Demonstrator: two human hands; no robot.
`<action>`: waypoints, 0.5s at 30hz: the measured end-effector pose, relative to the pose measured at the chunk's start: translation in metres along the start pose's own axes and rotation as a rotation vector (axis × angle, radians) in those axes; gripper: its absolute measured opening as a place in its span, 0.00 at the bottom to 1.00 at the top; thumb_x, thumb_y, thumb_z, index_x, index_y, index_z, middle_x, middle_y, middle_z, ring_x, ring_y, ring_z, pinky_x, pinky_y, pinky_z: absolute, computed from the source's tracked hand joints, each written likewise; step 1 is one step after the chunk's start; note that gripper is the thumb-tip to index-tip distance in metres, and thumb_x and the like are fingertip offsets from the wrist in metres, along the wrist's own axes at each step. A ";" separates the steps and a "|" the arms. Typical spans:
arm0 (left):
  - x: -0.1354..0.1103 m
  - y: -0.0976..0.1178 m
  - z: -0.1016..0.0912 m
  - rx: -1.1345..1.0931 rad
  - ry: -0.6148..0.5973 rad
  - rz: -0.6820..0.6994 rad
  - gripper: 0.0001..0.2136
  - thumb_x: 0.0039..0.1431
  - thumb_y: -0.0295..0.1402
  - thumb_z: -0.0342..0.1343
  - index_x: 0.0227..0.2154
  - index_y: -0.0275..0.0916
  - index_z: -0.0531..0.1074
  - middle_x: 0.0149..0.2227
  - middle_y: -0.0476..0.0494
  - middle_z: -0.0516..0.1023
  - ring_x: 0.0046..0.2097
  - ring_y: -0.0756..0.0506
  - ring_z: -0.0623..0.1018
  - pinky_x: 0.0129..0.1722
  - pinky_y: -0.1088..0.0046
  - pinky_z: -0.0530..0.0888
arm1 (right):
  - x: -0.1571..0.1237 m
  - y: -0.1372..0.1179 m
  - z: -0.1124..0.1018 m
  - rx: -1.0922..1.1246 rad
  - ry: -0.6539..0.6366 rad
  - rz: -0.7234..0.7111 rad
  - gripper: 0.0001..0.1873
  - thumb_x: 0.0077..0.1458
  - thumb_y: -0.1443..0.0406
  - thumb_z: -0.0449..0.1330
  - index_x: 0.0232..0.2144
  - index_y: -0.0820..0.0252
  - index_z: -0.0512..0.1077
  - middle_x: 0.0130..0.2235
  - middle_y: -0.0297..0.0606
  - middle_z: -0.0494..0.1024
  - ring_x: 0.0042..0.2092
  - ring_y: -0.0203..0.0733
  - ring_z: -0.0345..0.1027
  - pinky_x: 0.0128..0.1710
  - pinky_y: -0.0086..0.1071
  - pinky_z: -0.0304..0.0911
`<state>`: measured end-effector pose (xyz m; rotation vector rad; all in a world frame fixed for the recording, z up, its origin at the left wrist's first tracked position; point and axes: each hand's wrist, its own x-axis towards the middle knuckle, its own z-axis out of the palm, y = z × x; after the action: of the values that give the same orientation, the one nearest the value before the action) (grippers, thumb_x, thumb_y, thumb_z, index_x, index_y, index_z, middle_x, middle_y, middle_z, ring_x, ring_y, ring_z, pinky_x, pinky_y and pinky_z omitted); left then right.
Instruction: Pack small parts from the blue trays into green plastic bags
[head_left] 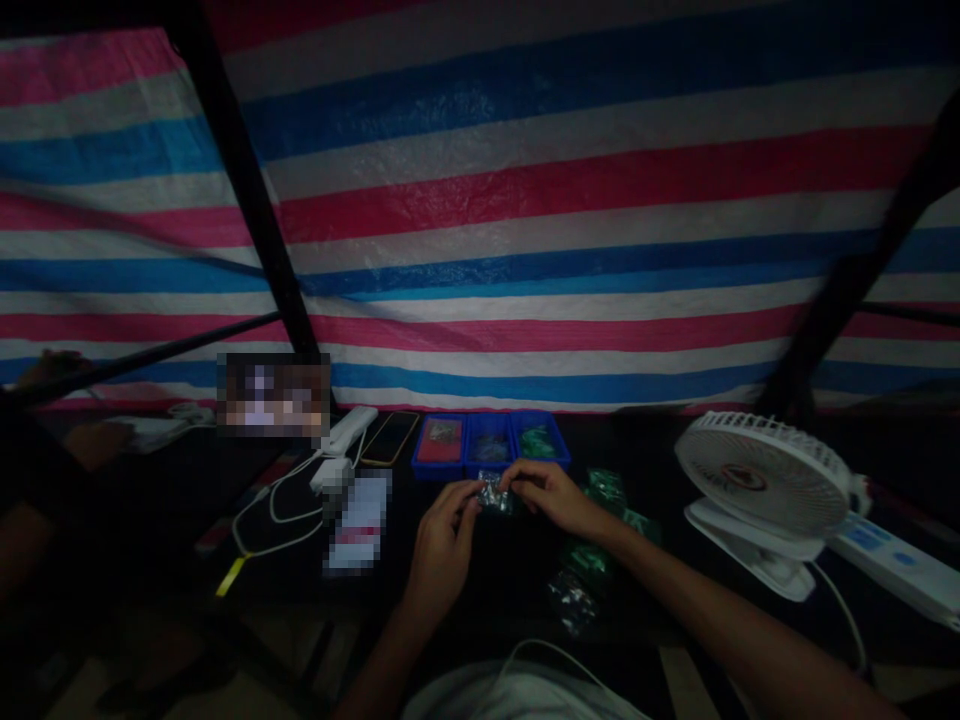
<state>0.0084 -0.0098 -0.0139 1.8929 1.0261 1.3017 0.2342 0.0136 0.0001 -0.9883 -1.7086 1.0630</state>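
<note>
My left hand [442,540] and my right hand [547,497] meet over the dark table, both pinching a small clear plastic bag [495,495] with something shiny inside. Its contents are too small and dark to name. Just beyond my fingers stands a blue compartmented tray [489,445] with several sections, holding small items. To the right of my right hand lie several green-tinted plastic bags [592,560], and a clear bag [571,602] sits nearer me.
A white clip-on fan [765,480] and a white power strip [896,565] stand at the right. A phone [390,438], a charger [331,474] and white cables [277,520] lie at the left. Another person's arm [97,445] reaches in at far left. A striped tarp [525,220] hangs behind.
</note>
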 end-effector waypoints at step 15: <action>-0.001 -0.013 0.001 0.018 -0.008 0.043 0.19 0.73 0.30 0.46 0.59 0.45 0.76 0.56 0.39 0.78 0.42 0.47 0.81 0.37 0.72 0.80 | 0.000 0.002 0.001 0.042 -0.024 0.010 0.13 0.62 0.60 0.63 0.46 0.59 0.77 0.38 0.35 0.78 0.25 0.31 0.61 0.25 0.27 0.56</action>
<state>0.0059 -0.0045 -0.0256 1.9417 1.0014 1.3116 0.2342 0.0141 -0.0023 -0.9627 -1.6955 1.1170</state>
